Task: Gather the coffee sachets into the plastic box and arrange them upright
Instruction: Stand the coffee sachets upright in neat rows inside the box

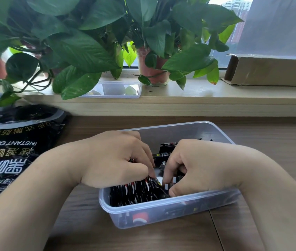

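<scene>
The coffee sachets (136, 192) stand packed in a row at the near left of the plastic box (161, 211), with a few loose ones behind. The left hand (118, 158) has its fingers curled onto the row, and the right hand (194, 165) pinches the end ones. The box sits on the worktop (143, 238).

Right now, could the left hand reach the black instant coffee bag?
Probably yes: only bare table separates the left hand from the instant coffee bag, though it must first release the sachets.

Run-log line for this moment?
left hand: holds upright sachets | right hand: pinches sachet | plastic box: loose sachets at far end
</scene>
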The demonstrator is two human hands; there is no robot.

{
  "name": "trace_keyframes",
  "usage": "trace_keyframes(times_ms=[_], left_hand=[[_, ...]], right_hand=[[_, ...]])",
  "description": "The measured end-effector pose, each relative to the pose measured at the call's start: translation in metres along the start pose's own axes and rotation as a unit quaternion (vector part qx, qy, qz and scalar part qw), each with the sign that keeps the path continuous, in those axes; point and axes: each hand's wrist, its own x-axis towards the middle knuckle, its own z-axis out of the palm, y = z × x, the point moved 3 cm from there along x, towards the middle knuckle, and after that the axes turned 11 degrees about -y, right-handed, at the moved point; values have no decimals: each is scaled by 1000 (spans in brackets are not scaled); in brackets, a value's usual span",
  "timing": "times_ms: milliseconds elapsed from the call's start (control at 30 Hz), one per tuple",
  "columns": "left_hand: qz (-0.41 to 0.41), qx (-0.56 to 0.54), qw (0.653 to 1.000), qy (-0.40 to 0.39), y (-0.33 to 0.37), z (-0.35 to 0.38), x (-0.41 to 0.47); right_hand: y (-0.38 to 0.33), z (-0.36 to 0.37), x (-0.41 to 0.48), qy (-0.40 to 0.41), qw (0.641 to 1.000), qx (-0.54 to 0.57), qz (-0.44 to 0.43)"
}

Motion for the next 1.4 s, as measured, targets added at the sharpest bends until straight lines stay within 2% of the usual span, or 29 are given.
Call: trace_keyframes(times_ms=[167, 300, 467, 733, 867, 933, 1000, 1167, 1267, 1400], left_hand=[[2, 2, 1000, -3, 0, 0, 0], [8, 9, 1000, -3, -1, 1, 0], [24, 8, 1000, 1, -3, 1, -1], [45, 5, 999, 30, -4, 2, -3], [54, 7, 998, 37, -3, 2, -3], [53, -34, 997, 46, -5, 1, -2], [73, -135, 986, 67, -4, -1, -3], [90, -314, 920, 218, -8, -14, -9], [76, -336, 892, 291, -14, -19, -10], [67, -357, 868, 339, -15, -20, -8]], right_hand=[[4, -1, -4, 38, 999, 7, -11], [8, -9, -8, 118, 990, 74, -30], [9, -21, -17, 212, 957, 187, -61], [8, -23, -17, 255, 927, 266, -73], [13, -22, -15, 332, 895, 295, -36], [15, -21, -15, 381, 871, 310, -11], [18, -21, -15, 409, 850, 331, 5], [22, -27, -24, 468, 799, 377, -17], [22, -29, -29, 491, 765, 413, -50], [25, -26, -36, 537, 724, 429, -65]])
